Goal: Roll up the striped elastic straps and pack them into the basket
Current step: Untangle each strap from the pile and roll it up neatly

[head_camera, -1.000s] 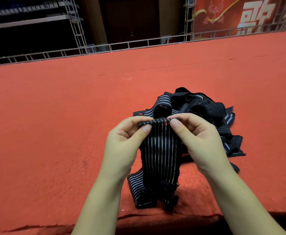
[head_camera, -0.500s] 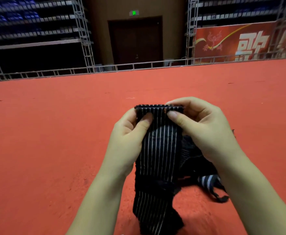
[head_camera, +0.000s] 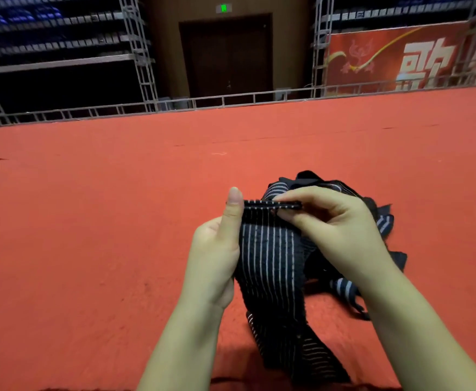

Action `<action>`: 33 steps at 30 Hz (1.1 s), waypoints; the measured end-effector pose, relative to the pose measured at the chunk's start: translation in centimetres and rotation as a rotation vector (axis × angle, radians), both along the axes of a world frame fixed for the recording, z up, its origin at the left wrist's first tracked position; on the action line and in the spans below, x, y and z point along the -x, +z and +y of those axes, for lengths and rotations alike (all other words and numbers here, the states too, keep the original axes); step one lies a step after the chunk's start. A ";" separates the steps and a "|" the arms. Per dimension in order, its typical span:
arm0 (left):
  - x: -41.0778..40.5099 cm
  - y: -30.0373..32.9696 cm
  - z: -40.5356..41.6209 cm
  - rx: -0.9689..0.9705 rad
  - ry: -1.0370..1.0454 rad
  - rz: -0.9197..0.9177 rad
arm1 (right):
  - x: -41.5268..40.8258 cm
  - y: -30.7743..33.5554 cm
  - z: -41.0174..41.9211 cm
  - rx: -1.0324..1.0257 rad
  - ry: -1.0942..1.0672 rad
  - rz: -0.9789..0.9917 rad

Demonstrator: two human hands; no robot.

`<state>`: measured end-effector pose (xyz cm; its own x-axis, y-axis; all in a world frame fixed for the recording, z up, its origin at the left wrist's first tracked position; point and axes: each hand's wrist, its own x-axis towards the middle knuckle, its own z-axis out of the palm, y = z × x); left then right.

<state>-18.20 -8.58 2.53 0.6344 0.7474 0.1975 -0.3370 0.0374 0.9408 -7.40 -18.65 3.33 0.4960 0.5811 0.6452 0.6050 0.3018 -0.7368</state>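
strap (head_camera: 270, 258) held up between both hands, above red carpet (head_camera: 90, 235). right hand (head_camera: 330, 230) pinches folded top edge, fingers curled over it; left hand (head_camera: 217, 249) grips left edge, thumb straight up alongside. long axis runs from fold down toward person, tail trailing on carpet. rolling likely goes downward along it. loose pile (head_camera: 372, 221) lies just behind right hand. basket not in view.

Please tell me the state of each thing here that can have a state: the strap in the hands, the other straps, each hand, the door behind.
held strap: top edge folded over, rest unrolled and hanging down
strap pile: loose heap on the carpet, not rolled
left hand: holds the strap's left edge, thumb straight up
right hand: pinches the folded top edge
door: closed
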 end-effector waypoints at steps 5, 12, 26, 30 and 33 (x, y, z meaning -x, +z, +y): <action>-0.2 -1.3 0.5 -0.011 -0.089 0.023 | -0.3 -1.5 -0.8 0.064 0.114 0.216; -0.1 -2.0 0.9 -0.115 -0.208 0.025 | -0.4 -2.7 -1.2 0.103 0.166 0.456; -0.1 -3.6 1.6 -0.141 -0.239 -0.040 | -0.1 -3.1 -0.3 0.127 0.055 0.302; -0.1 -3.5 1.1 -0.104 -0.250 -0.006 | -0.1 -3.1 0.1 0.038 0.037 0.424; -0.7 -3.9 0.3 -0.184 -0.159 0.054 | 0.1 -2.9 0.6 -0.041 0.027 0.485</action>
